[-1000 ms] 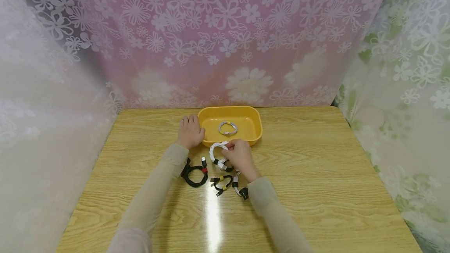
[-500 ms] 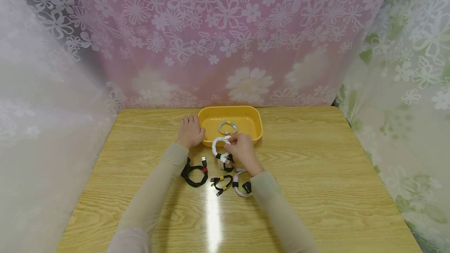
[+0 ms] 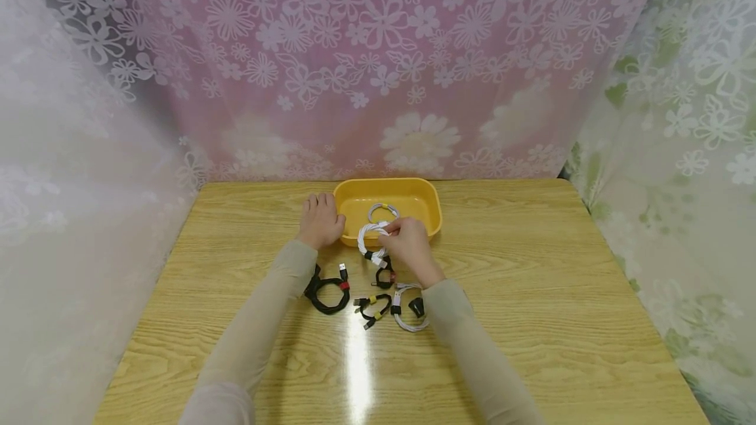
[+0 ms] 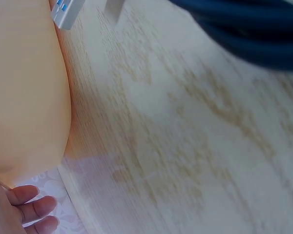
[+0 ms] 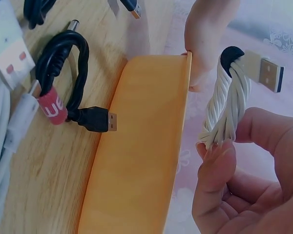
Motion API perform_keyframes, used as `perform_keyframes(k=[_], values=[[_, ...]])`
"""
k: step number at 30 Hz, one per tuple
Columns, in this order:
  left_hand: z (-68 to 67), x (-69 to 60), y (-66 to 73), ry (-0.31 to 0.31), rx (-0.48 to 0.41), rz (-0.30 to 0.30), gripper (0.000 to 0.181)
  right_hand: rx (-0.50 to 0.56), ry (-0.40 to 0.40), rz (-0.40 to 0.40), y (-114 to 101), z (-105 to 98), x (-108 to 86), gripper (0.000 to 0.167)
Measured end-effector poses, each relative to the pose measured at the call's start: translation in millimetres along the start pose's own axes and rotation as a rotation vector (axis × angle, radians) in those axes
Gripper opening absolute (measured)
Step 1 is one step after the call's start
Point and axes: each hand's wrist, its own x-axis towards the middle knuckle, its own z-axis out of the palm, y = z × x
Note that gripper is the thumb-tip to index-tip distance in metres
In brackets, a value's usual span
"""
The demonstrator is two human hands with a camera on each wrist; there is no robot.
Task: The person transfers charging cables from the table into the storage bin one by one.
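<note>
A coiled white twisted USB cable point(image 3: 365, 241) is pinched between the thumb and finger of my right hand point(image 3: 409, 241) over the near rim of a yellow plastic basin point(image 3: 437, 222). In the right wrist view the cable coil point(image 5: 227, 109) hangs from the fingertips, its USB plug point(image 5: 269, 75) sticking out. My left hand point(image 3: 319, 222) grips the basin's left rim, thumb at the rim and fingers outside the wall. Part of that hand's fingers point(image 4: 36, 208) shows in the left wrist view. A grey coiled cable point(image 3: 392, 208) with yellow ties lies inside the basin.
On the table before the basin lie a black cable with a red tie point(image 3: 328, 297), a small black cable with a red band point(image 3: 385, 277), a black cable with yellow ties point(image 3: 373, 308), a white coiled cable point(image 3: 407, 326) and a black piece point(image 3: 416, 307). A floral curtain point(image 3: 378, 84) hangs behind.
My right hand has moved slightly forward with the white cable, from just before the basin to over its near rim. The left hand stays at the left rim.
</note>
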Motion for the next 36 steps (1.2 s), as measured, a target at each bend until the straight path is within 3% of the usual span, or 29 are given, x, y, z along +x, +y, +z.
perform_keyframes(k=[18,36], values=[[-1.8,0.7,0.3,-0.031,0.005,-0.009,0.035,0.001,0.007,-0.01,0.6,-2.0,20.3,0.016],[-2.9,-0.6,0.9,-0.011,0.019,-0.005,0.037,-0.038,-0.003,0.034,2.8,-1.2,42.4,0.015]])
